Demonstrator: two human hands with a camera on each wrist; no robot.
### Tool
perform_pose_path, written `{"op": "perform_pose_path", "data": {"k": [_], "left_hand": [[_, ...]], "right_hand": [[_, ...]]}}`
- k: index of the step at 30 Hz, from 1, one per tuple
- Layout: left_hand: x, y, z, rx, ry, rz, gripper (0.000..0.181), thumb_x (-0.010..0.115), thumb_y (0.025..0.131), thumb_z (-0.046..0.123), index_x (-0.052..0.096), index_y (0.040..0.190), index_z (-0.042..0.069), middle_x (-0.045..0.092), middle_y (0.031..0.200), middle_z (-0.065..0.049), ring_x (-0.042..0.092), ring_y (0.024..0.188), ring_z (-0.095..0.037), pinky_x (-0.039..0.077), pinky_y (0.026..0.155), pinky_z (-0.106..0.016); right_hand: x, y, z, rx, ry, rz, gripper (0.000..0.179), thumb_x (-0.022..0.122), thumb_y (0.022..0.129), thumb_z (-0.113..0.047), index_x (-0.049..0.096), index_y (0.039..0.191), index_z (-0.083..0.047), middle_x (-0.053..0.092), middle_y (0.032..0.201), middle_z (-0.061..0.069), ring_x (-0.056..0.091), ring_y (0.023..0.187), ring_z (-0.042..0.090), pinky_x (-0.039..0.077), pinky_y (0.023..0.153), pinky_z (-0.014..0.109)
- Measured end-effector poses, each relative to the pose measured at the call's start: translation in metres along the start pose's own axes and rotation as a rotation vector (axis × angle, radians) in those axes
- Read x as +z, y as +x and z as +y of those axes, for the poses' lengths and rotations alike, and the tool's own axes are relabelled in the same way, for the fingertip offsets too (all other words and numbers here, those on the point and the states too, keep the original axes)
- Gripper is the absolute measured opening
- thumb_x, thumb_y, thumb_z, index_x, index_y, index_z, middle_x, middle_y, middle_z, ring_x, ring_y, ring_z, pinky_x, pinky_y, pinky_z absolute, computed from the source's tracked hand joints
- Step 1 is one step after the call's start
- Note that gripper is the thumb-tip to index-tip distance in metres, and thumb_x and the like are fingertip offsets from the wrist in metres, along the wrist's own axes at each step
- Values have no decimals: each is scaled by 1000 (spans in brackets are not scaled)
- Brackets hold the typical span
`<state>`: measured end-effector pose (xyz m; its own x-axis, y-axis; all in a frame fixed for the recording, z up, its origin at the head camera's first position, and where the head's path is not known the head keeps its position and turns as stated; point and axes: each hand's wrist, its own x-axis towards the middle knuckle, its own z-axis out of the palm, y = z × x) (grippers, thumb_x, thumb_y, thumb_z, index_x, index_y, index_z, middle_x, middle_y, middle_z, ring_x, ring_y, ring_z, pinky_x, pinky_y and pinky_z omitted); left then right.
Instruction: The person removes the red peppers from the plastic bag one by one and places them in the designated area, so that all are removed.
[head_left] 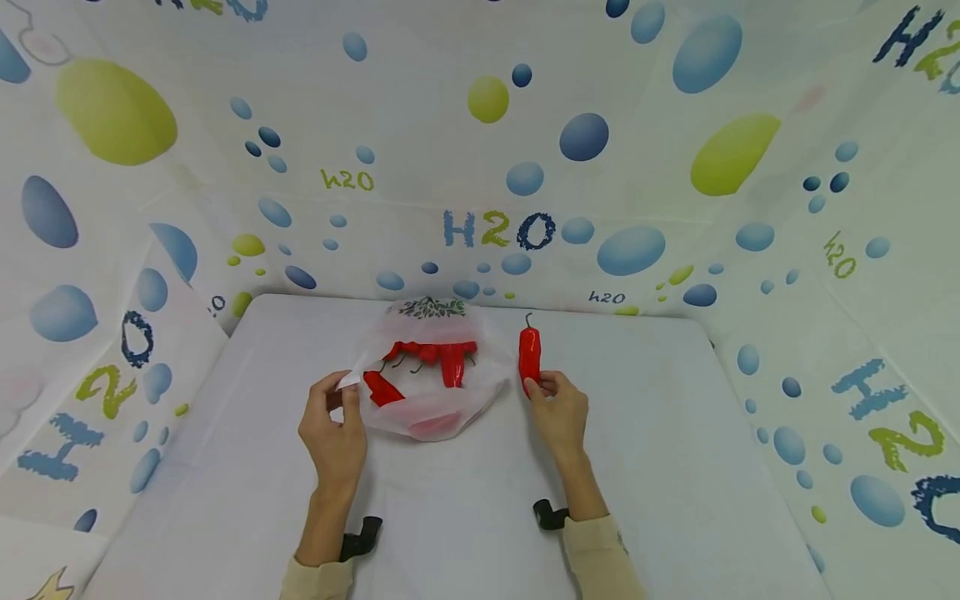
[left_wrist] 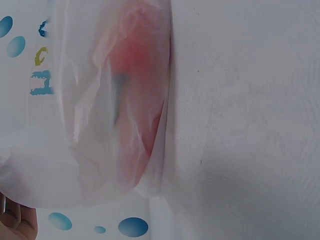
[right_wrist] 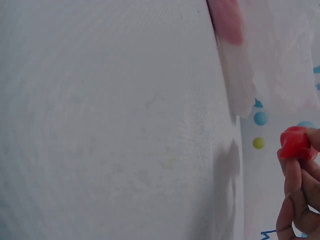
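Observation:
A thin whitish plastic bag (head_left: 491, 358) lies on the table with its mouth spread, and several red peppers (head_left: 452, 364) with dark stems show inside it. My left hand (head_left: 335, 429) pinches the bag's left edge between thumb and fingers. To the right of the bag, my right hand (head_left: 558, 412) holds one red pepper (head_left: 529, 350) by its lower end, stem pointing up. In the left wrist view the bag (left_wrist: 85, 110) hangs in folds, its red contents blurred through the plastic. The right wrist view shows the blunt end of the held pepper (right_wrist: 295, 142) between the fingertips.
A white table (head_left: 660, 433) carries the bag. Behind and to both sides stand white sheets (head_left: 420, 108) printed with blue and green drops and lettering. Dark wrist-mounted pieces (head_left: 362, 537) sit by both forearms.

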<state>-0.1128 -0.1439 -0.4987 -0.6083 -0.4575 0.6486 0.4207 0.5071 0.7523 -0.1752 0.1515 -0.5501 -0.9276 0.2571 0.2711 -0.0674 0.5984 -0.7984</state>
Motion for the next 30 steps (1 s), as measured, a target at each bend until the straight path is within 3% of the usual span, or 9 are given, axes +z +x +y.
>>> {"op": "perform_pose_path", "data": {"k": [8,15,30], "left_hand": [[0,0,2,1,-7,4,22,63,96,-12,64,118,-14,70,107,-26,59,87,-23,47,83,-14],[0,0,1,-1,5,-1,22,63,97,-11,63,119,-14,70,109,-26,59,88,-21,47,85,-13],[1,0,1,-14,7,-2,22,62,97,-10,64,119,-13,70,109,-26,59,87,-22,47,83,-14]], "right_hand": [[-1,5,11,130,-33,-50,24,78,95,-22,77,107,-2,78,93,12,73,81,24,62,71,38],[-2,8,19,166,-85,-46,24,79,93,-22,77,106,-2,78,91,11,73,81,24,59,71,39],[-3,8,30,200,-93,-56,27,77,94,-29,78,105,-4,77,86,9,70,75,22,52,61,32]]}}
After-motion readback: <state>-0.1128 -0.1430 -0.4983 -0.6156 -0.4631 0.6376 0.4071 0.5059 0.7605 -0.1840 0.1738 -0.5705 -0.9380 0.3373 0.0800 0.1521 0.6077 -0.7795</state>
